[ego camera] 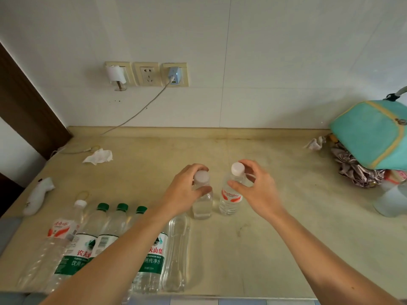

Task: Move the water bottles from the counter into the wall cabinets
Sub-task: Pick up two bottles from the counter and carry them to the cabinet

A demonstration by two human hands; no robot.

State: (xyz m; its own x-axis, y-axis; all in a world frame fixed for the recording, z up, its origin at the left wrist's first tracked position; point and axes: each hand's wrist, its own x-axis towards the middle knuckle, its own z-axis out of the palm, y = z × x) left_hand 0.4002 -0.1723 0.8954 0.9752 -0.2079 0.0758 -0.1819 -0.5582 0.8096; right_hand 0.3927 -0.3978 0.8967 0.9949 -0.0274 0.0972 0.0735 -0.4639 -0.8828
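Left hand [187, 190]: fingers curled round the neck of a small unlabelled bottle [202, 199] with a white cap, standing upright mid-counter. Right hand [255, 190]: thumb and fingers pinching the neck of a small red-labelled bottle [231, 194], also upright, just right of the first.

Counter [264, 249]: beige, stained.

Near left: row of large bottles lying side by side — one clear unlabelled bottle [177, 254], three green-capped bottles [152, 260], one red-and-white-labelled bottle [59, 234] with a white cap.

Far left: crumpled tissue [99, 156], white soft toy [40, 194].

Right edge: teal bag [372, 133] atop folded fabric; translucent cup [392, 201] nearer.

Wall: three sockets, a charger [175, 75] plugged in, cable trailing down to the counter.
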